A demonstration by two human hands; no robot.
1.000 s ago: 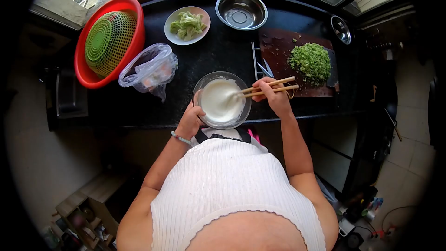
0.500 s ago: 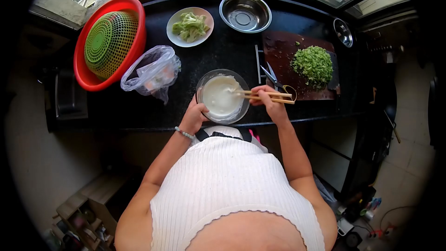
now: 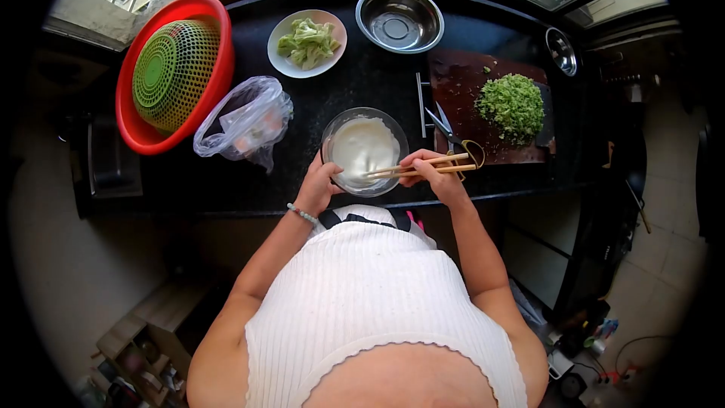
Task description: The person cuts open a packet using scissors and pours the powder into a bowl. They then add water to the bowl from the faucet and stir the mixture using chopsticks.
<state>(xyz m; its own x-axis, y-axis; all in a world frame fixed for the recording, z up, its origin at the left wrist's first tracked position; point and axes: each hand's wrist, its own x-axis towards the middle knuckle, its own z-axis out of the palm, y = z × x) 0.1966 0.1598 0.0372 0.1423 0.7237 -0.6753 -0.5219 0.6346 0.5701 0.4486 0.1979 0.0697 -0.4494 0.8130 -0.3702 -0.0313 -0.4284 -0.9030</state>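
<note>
Near the counter's front edge stands a clear glass bowl (image 3: 401, 134) with a smooth white batter (image 3: 364, 145) in it. My left hand (image 3: 317, 185) grips the bowl's left side, its thumb over the rim; the other fingers are partly hidden. A pair of wooden chopsticks (image 3: 453, 169) is pinched in my right hand (image 3: 436, 175) at the bowl's right side. Their tips dip into the batter near its lower middle. Just right of that hand lie scissors (image 3: 445, 125) with dark and gold handles.
Chopped greens (image 3: 511, 108) lie on a dark red cutting board (image 3: 453, 75), with a knife (image 3: 545, 125) beside them. Behind are a steel bowl (image 3: 399, 21), a plate (image 3: 279, 60) of leaves and a small metal bowl (image 3: 560, 51). Leftward are a plastic bag (image 3: 253, 121) and a red basin (image 3: 219, 91) holding a green colander (image 3: 177, 68).
The chopstick tips have swept from the batter's right side down and left to its lower middle. My left hand still holds the bowl in nearly the same place.
</note>
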